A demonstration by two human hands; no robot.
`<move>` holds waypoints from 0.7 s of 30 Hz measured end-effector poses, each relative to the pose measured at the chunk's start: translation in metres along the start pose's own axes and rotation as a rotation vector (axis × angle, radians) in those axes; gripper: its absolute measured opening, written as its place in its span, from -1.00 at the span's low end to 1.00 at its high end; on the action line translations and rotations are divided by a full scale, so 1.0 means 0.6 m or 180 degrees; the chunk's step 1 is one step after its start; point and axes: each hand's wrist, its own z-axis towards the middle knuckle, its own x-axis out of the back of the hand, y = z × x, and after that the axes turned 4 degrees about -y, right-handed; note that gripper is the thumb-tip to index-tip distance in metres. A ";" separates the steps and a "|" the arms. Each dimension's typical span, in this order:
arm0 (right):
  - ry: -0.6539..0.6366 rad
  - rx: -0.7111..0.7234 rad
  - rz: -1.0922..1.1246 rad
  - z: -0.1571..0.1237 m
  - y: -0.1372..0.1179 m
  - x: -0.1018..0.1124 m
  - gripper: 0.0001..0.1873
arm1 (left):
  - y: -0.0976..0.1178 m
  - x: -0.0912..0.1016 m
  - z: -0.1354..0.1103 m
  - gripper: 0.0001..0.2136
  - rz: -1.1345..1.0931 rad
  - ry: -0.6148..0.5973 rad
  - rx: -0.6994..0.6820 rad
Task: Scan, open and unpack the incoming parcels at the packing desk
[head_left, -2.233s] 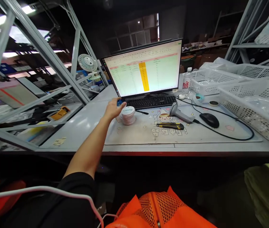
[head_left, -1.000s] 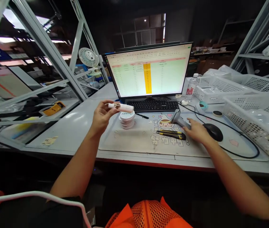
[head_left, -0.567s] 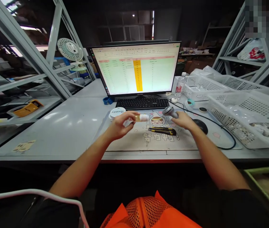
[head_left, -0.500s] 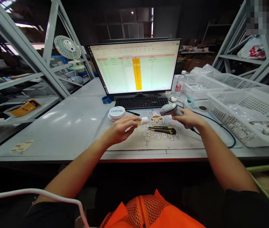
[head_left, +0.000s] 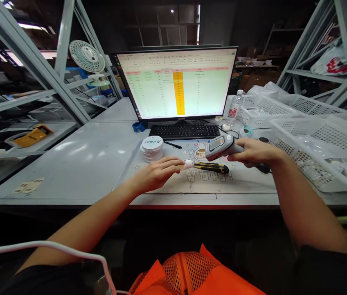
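Fingers of my left hand are closed around a small white labelled bottle, low over the printed desk mat. My right hand grips the handle of a grey barcode scanner, whose head points left toward the bottle. Between the hands a black and yellow utility knife lies on the mat. Left of it stands a stack of round white containers with lettering on top. A black pen lies beside the stack.
A monitor showing a spreadsheet stands behind the keyboard. White perforated baskets with small packages line the right side. A water bottle, a mouse and a tape roll are near them. A fan is clipped at left.
My right hand has raised the barcode scanner nearer to me and shifted right. The bottle in my left hand has come slightly lower, and that hand lies flatter over it.
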 end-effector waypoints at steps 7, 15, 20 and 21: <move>0.1508 -0.0284 -0.1412 0.112 0.098 -0.033 -0.66 | -0.037 -0.016 -0.032 -0.72 -0.0448 0.0061 0.1755; 0.2055 -0.0863 -0.1944 0.189 0.151 -0.125 -0.29 | -0.067 -0.073 -0.039 -0.69 -0.0870 0.0527 0.2258; 0.2553 -0.0581 -0.2092 0.147 0.216 -0.067 -0.35 | -0.062 -0.078 -0.053 -0.68 -0.0830 0.0601 0.2230; 0.2767 -0.0506 -0.2119 0.130 0.239 -0.046 -0.38 | -0.061 -0.079 -0.057 -0.68 -0.0836 0.0615 0.2225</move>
